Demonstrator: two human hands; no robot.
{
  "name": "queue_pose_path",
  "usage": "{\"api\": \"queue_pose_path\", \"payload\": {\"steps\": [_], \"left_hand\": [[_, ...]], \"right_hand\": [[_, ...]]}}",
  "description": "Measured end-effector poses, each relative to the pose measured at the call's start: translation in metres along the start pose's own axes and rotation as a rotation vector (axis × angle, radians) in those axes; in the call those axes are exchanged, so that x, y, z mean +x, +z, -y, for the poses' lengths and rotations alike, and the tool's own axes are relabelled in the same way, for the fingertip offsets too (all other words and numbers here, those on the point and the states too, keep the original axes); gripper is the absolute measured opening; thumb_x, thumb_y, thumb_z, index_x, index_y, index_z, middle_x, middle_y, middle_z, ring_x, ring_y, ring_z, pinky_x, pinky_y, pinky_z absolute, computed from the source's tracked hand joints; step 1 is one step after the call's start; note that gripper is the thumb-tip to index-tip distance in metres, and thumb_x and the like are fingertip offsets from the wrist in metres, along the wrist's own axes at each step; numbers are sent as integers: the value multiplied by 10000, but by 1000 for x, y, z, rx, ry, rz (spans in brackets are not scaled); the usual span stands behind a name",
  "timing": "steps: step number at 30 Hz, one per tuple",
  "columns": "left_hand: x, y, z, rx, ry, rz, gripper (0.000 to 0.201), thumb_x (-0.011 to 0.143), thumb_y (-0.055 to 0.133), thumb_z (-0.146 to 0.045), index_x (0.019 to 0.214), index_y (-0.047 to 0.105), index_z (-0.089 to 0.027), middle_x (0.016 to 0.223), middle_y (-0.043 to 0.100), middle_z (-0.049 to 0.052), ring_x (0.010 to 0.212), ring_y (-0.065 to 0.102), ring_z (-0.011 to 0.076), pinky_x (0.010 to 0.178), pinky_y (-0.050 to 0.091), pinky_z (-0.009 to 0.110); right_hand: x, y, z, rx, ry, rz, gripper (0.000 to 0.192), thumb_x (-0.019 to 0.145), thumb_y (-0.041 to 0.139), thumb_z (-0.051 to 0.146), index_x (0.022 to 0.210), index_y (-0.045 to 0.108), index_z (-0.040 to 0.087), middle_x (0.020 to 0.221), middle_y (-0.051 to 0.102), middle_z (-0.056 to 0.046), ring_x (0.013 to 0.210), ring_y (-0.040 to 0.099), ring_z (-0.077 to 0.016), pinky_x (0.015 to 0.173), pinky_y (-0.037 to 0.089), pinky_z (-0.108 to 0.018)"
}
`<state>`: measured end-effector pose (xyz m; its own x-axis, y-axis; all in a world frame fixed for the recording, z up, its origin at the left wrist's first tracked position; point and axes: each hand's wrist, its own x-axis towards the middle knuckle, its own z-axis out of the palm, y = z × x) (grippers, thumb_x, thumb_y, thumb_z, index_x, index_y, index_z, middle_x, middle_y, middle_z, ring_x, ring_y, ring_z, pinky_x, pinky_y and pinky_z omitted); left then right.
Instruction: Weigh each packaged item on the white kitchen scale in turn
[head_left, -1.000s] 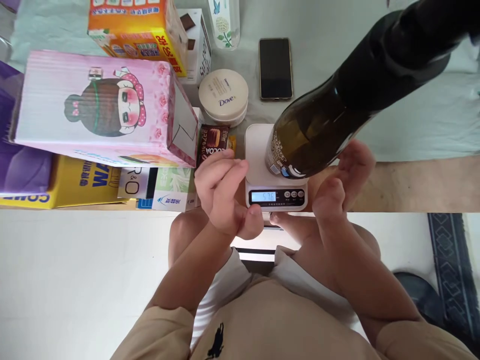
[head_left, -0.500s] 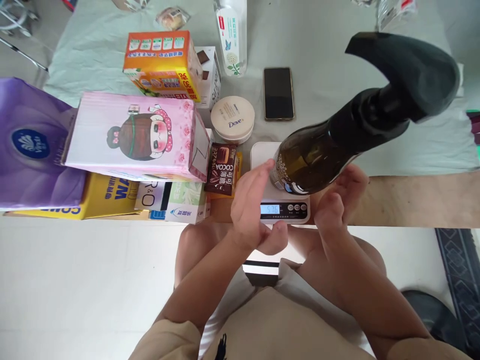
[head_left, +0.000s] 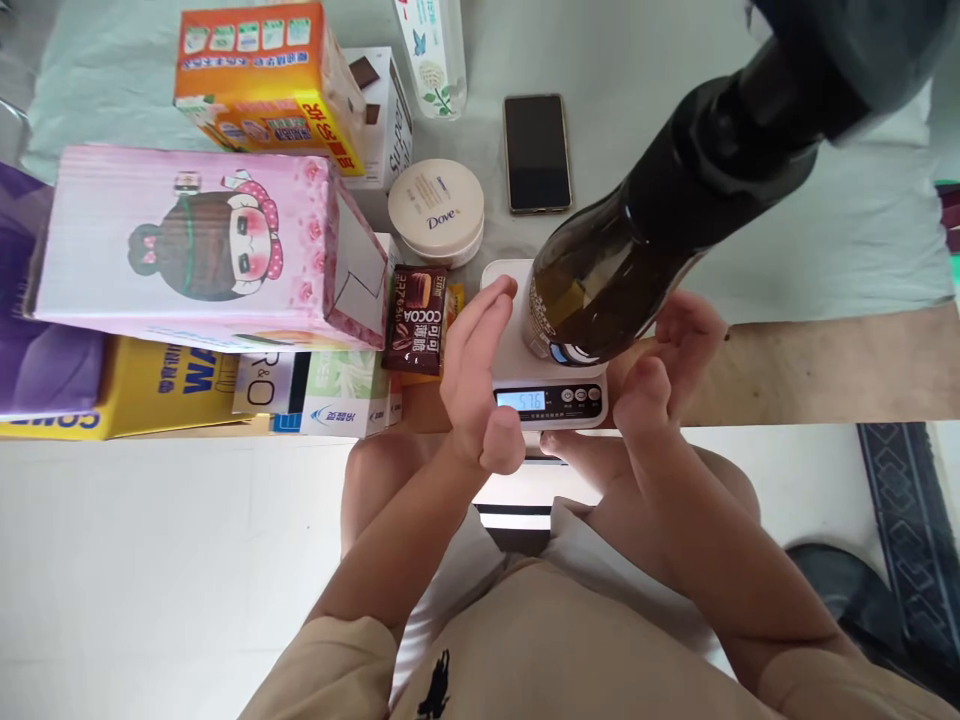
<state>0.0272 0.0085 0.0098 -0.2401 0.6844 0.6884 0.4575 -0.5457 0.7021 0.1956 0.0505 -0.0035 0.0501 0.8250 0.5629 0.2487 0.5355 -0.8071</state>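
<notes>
Both hands are flat and spread, holding nothing, one on each side of a dark spray bottle (head_left: pixel 600 290). Left hand (head_left: pixel 476 375) sits at the bottle's 9 o'clock, right hand (head_left: pixel 664 365) at its 3 o'clock, can't tell if either touches it. The bottle stands on a white kitchen scale (head_left: pixel 547 395) at the surface's near edge. Cocoa packet (head_left: pixel 414 320) lies at the scale's 9 o'clock, Dove jar (head_left: pixel 436 208) at 11, phone (head_left: pixel 537 152) at 12.

Cloth-covered table (head_left: pixel 825 250) bears scale (head_left: pixel 525 370), phone (head_left: pixel 537 153), cream jar (head_left: pixel 436 208), boxes (head_left: pixel 202 245)
</notes>
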Motion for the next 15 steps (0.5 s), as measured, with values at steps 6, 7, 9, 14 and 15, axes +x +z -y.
{"api": "queue_pose_path", "payload": {"steps": [6, 7, 9, 14, 15], "left_hand": [[2, 4, 2, -102, 147, -107, 619, 1120, 269, -548, 1594, 501, -224, 1552, 570, 94, 1447, 602, 282, 1237, 559, 528], [2, 5, 2, -97, 158, -109, 620, 1123, 265, -552, 1589, 502, -218, 1542, 573, 99, 1444, 606, 280, 1229, 567, 527], [2, 6, 1, -75, 140, -106, 609, 1126, 252, -562, 1572, 502, -232, 1521, 583, 98, 1440, 615, 275, 1217, 577, 533], [3, 8, -1, 25, 78, -95, 636, 1110, 195, -645, 1523, 488, -260, 1500, 610, 94, 1421, 629, 267, 1206, 591, 518], [3, 8, -1, 12, 90, -104, 639, 1109, 205, -646, 1524, 490, -253, 1503, 610, 97, 1409, 637, 268, 1194, 597, 510]], "right_hand": [[0, -1, -1, 66, -31, -12, 492, 992, 556, 565, 1445, 585, 375, 1431, 622, -63, 1369, 633, -307, 1199, 522, -575], [0, -1, -2, 63, -46, -10, 494, 995, 554, 559, 1450, 582, 369, 1434, 619, -62, 1369, 632, -300, 1192, 530, -566], [0, -2, -3, 64, -67, -4, 499, 998, 553, 540, 1462, 574, 357, 1439, 618, -56, 1371, 630, -286, 1184, 540, -552], [0, 0, -3, 62, -44, -5, 495, 999, 541, 534, 1467, 566, 373, 1444, 610, -36, 1382, 624, -269, 1205, 533, -548], [0, 0, -2, 57, -39, -8, 492, 996, 538, 540, 1461, 567, 381, 1440, 610, -33, 1381, 625, -272, 1201, 539, -550]]}}
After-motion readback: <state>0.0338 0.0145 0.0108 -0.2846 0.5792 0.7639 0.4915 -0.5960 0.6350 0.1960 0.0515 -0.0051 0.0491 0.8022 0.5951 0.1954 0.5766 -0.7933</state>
